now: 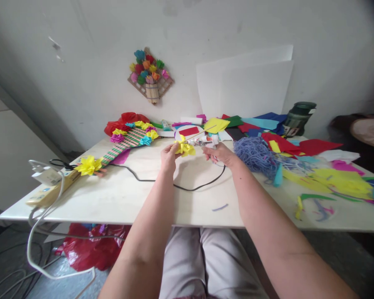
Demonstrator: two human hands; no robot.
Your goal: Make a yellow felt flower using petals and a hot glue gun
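My left hand (168,157) pinches a yellow paper flower (184,148) on a thin wooden stick (202,133), held above the white table (127,195). My right hand (220,153) grips a white glue gun (205,142) whose tip points left at the flower's base. The gun's black cord (180,187) loops across the table under both hands.
A woven mat with paper flowers (129,141) and a loose yellow flower (89,165) lie at left, by a power strip (45,189). Blue yarn (255,154), coloured paper scraps (330,178) and a dark green bottle (299,118) are at right. A flower craft (150,74) hangs on the wall.
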